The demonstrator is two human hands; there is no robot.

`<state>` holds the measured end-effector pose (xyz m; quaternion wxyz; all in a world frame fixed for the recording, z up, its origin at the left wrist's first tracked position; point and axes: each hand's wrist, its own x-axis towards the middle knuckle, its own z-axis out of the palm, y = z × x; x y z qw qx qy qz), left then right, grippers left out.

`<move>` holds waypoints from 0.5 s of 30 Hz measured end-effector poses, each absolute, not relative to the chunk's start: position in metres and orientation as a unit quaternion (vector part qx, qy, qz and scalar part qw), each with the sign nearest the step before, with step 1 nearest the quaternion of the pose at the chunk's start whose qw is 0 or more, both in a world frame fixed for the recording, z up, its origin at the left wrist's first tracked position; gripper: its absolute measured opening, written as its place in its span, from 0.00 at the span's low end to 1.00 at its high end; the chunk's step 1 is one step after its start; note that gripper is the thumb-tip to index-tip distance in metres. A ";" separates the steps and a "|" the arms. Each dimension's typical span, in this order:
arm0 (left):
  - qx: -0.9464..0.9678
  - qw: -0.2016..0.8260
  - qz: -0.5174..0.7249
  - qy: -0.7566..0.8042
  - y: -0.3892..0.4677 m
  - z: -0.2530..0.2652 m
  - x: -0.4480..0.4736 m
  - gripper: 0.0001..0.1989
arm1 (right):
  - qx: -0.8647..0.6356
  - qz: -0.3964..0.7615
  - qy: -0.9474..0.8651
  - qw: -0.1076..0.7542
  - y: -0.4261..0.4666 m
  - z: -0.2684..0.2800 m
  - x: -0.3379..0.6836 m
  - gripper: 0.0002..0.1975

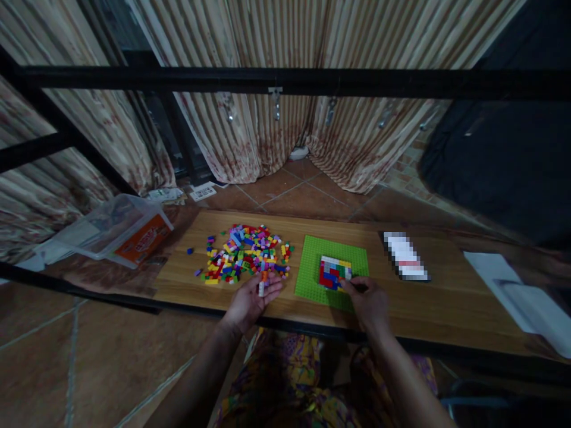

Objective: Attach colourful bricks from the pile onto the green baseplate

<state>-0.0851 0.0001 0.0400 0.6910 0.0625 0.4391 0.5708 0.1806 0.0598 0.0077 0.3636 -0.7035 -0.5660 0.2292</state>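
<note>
My left hand is palm up, fingers loosely extended, cradling a few building bricks: a white brick and an orange brick. A large pile of mixed-colour bricks lies just beyond it. To the right, a green baseplate carries a low square brick build in red, blue, white, yellow and green. My right hand reaches over the plate's near right part, its fingertips pinched at the build's right edge on a small brick that they mostly hide.
A clear plastic box with an orange label stands left of the wooden table. A phone-shaped item, blurred out, lies right of the baseplate. White papers lie at the right end. A dark metal bar crosses before the curtains.
</note>
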 end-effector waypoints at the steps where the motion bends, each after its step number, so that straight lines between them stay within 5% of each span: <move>1: 0.052 0.698 0.568 0.432 0.000 0.041 -0.085 0.14 | -0.701 0.236 -0.568 0.360 0.061 0.008 0.182 0.22; 9: -0.018 0.719 0.591 0.366 -0.013 0.041 -0.070 0.10 | -0.694 0.188 -0.574 0.391 0.040 0.025 0.166 0.22; 15: 0.038 0.725 0.605 0.327 -0.023 0.041 -0.045 0.08 | -0.536 0.331 -0.680 0.375 -0.019 0.046 0.102 0.15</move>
